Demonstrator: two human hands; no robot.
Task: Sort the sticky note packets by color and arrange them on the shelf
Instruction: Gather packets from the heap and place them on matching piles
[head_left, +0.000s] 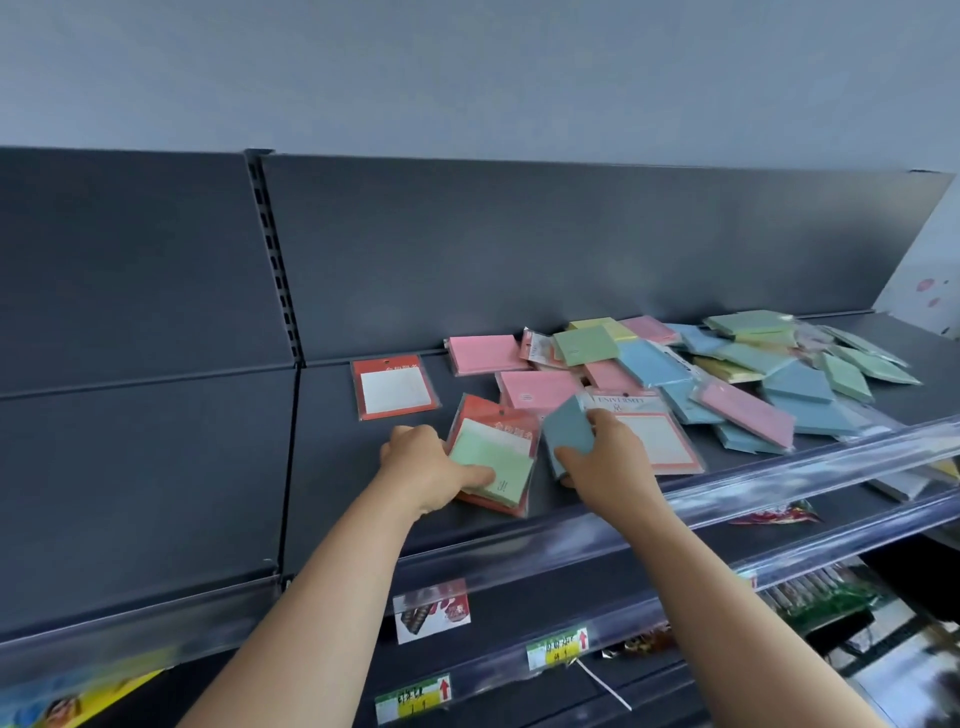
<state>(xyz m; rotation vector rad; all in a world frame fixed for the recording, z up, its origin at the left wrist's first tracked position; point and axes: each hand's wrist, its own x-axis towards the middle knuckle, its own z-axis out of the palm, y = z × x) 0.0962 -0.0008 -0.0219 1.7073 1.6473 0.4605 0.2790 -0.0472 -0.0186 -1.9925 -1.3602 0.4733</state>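
Through the head camera I see my left hand (423, 465) gripping a green packet (493, 460) at the front of the dark shelf (337, 441). My right hand (610, 460) grips a blue packet (569, 431) just beside it. The mixed pile (753, 374) lies further right.

A lone packet (395, 387) lies on the shelf (337, 467), near the back. The pile of packets (727, 379) lies to its right.

Shop, retail aisle. Dark grey metal gondola shelf (337, 447) on slotted upright (275, 260); clear plastic price rail (779, 483) along front edge; yellow-green price labels (558, 647) with red arrows; wrapped packaged goods (821, 597) on lower tier.
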